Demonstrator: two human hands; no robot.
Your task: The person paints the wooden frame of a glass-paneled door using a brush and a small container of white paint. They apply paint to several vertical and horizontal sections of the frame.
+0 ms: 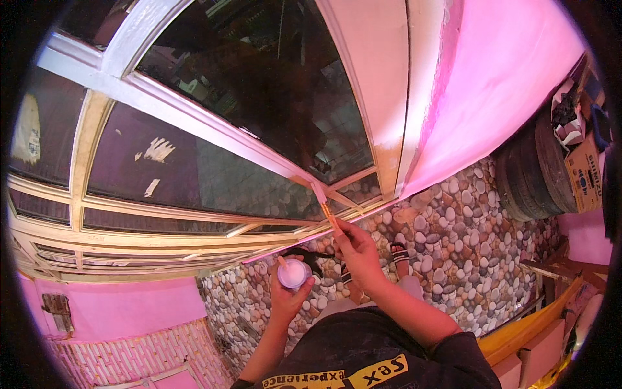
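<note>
My right hand [359,254] is closed around the handle of a paintbrush [327,209]. Its pale bristles touch the vertical bar of a window frame [227,133], low down near the bar's lower end. Above the brush the bar looks white; below it and on nearby bars the wood is cream to tan. Lower and to the left, my left hand [286,303] grips a small round cup [293,275] of white paint from the side. Large dark glass panes [253,84] fill the frame, and the left one carries white smears [159,150].
Pebble-patterned flooring [447,233] lies under my sandalled feet [400,255]. A dark shape [310,260] is on it beside the cup. Stacked tyres [534,172] and a cardboard box [585,174] stand at the right by a pink wall [499,71]. More boxes [543,350] are at lower right.
</note>
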